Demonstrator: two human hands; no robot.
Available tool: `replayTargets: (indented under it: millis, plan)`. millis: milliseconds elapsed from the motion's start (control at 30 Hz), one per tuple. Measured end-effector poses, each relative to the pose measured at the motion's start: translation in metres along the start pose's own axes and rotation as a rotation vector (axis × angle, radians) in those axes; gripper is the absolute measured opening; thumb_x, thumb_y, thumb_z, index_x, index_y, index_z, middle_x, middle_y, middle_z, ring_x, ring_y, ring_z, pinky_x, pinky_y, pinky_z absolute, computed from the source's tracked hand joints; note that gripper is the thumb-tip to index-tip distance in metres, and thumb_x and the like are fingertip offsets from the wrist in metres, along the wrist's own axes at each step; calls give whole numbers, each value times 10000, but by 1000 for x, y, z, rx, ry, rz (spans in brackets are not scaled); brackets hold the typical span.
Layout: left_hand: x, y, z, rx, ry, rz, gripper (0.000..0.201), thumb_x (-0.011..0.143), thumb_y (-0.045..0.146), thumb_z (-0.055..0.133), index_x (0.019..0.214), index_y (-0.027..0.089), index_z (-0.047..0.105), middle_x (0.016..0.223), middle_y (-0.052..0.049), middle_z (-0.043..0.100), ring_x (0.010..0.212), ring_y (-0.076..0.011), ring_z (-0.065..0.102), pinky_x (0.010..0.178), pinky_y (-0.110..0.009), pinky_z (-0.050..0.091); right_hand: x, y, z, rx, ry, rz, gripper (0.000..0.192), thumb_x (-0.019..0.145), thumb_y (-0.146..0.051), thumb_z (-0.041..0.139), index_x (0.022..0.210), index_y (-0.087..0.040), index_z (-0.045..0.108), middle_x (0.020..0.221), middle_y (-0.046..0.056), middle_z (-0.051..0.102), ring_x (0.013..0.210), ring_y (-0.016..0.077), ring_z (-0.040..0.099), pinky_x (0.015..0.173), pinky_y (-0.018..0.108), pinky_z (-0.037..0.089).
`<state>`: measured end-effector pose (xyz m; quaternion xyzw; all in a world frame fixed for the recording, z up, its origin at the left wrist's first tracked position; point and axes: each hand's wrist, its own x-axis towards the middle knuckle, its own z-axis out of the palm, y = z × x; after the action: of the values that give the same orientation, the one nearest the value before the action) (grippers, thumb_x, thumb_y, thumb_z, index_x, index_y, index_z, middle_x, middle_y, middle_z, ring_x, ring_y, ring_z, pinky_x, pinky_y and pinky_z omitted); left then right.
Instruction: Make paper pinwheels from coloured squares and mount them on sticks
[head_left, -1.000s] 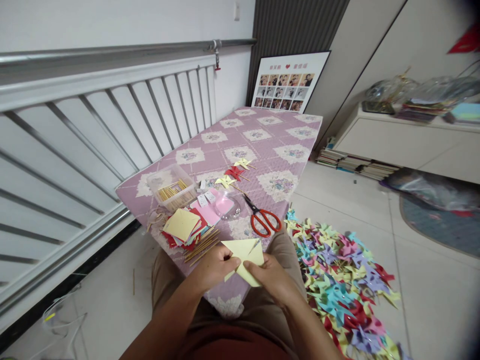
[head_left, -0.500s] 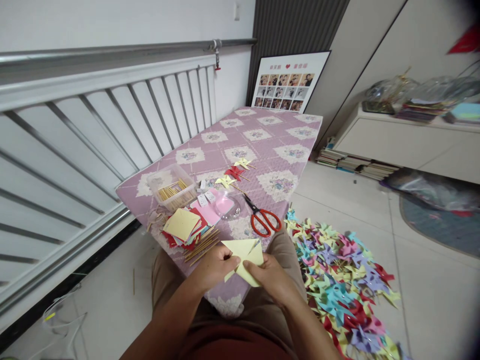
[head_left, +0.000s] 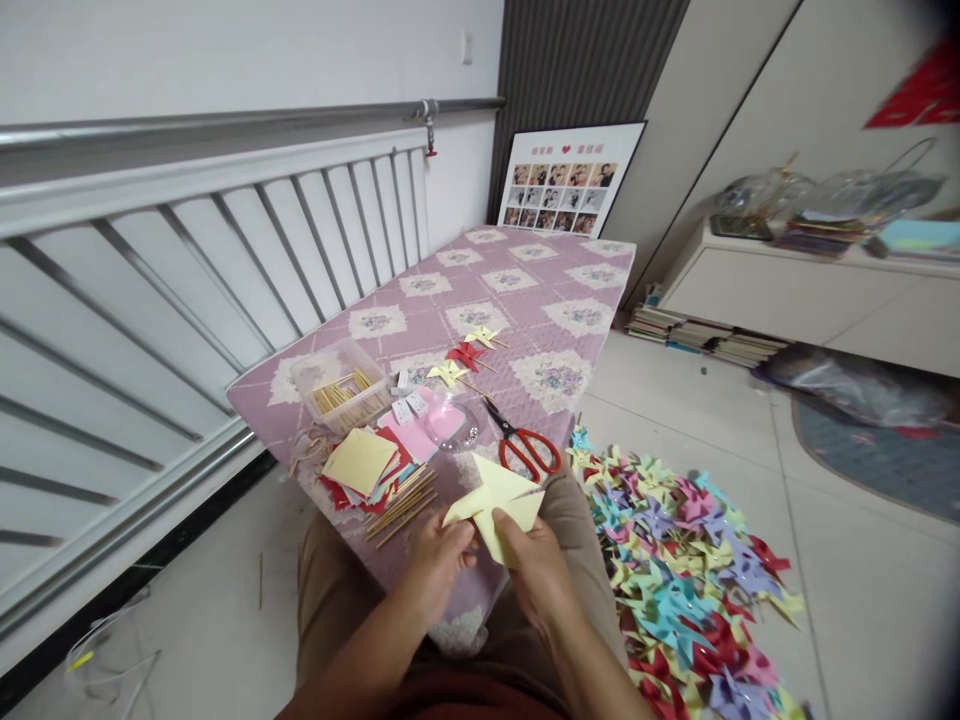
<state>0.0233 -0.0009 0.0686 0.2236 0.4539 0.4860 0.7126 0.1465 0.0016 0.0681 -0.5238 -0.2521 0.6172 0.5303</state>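
Over the near corner of the table, a pale yellow paper square (head_left: 499,492), slit inward from its corners, is held in both hands. My right hand (head_left: 538,562) pinches it with the thumb on top, near the middle. My left hand (head_left: 441,562) has its fingers curled at the left side, where one flap bends over; the fingertips are partly hidden. Orange-handled scissors (head_left: 529,450) lie just beyond the paper. Left of it are several thin wooden sticks (head_left: 403,503) and a stack of coloured paper squares (head_left: 363,462).
A clear box (head_left: 346,388) of short sticks, a round clear dish (head_left: 459,422) with small shiny bits, and finished pinwheels (head_left: 465,355) are on the cloth-covered table (head_left: 559,375). Many pinwheels (head_left: 686,580) cover the floor at right. A radiator (head_left: 225,270) borders the left.
The paper has turned in my hands, and a flap now bends over at its left. My left hand has shifted down to that side. The view has tilted slightly.
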Motion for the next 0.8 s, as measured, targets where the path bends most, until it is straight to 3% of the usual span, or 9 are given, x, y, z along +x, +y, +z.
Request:
replayTargets:
  millis: [133,367,567,667,800]
  plan:
    - [0,-7,14,-17,55,4,545,528,456,870,924,128,690,808,-61,679,646,-113,568,577,-226,396,-1,6,6,53,12,-11,316,730,-438,715,941,-208,664,916,92,769,789,271,706,749,379,551]
    - [8,-5,33,-155,103,53,441,566,358,858,891,110,694,843,-102,724,758,-192,665,756,-308,493,-3,8,12,66,61,-35,300,753,-407,701,982,-215,674,1075,76,756,961,292,700,860,364,540]
    - [11,-3,37,-103,147,60,374,588,342,824,852,109,700,839,-111,734,750,-213,681,729,-323,499,-2,12,12,164,73,-32,300,738,-353,748,981,-185,699,996,55,774,897,250,702,875,339,514]
    - [13,-3,34,-96,172,85,386,584,329,823,868,97,702,827,-113,739,745,-216,686,733,-322,503,0,16,12,171,16,-23,313,757,-368,737,1001,-181,680,969,52,768,882,240,696,882,354,505]
    - [19,5,28,-154,164,76,370,572,297,830,851,91,702,803,-117,747,743,-235,699,733,-332,516,4,20,5,125,-42,-69,287,808,-403,689,1004,-199,644,890,23,729,762,195,657,754,323,525]
